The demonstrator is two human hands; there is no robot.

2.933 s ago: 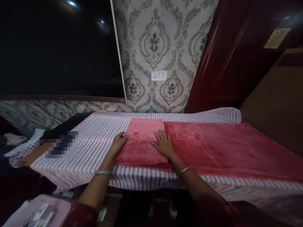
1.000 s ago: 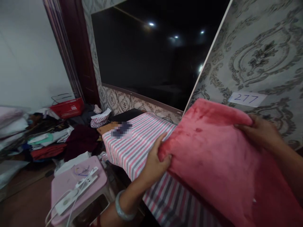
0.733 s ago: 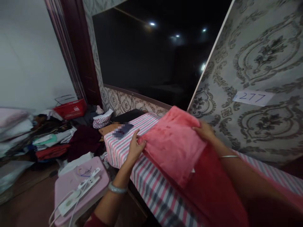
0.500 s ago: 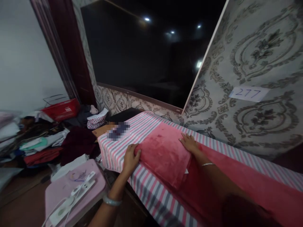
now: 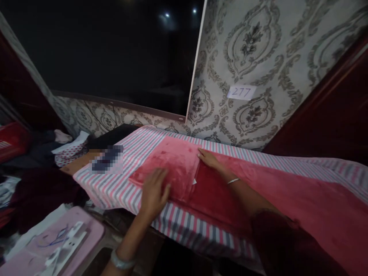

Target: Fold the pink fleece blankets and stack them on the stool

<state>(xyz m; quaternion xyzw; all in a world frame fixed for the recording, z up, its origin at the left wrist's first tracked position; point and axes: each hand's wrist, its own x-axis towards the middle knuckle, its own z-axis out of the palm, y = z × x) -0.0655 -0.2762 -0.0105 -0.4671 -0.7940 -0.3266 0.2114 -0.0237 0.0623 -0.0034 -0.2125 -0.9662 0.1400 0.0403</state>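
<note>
A pinkish-red plush blanket (image 5: 175, 161) lies along a table under a pink, grey and white striped cloth (image 5: 120, 188), its left end folded over into a flat rectangle. Over the near left part of this fold is my left hand (image 5: 155, 189), slightly blurred, with fingers apart; whether it touches the fabric I cannot tell. My right hand (image 5: 208, 158) rests at the fold's far right corner, fingers stretched out on the plush. A small white tag (image 5: 194, 181) sticks out at the fold's right edge.
A pixelated dark item (image 5: 106, 159) lies on the cloth's left end. Near left, a pink stool (image 5: 89, 226) bears a white power strip (image 5: 67, 245). Clothes (image 5: 37, 188) and a red basket (image 5: 13, 142) are further left. A large television (image 5: 115, 50) hangs behind.
The view has turned to the right, so the things in it sit further left. My left hand has shifted from the fold's left edge to over its near part. My right hand stays by the far right corner.
</note>
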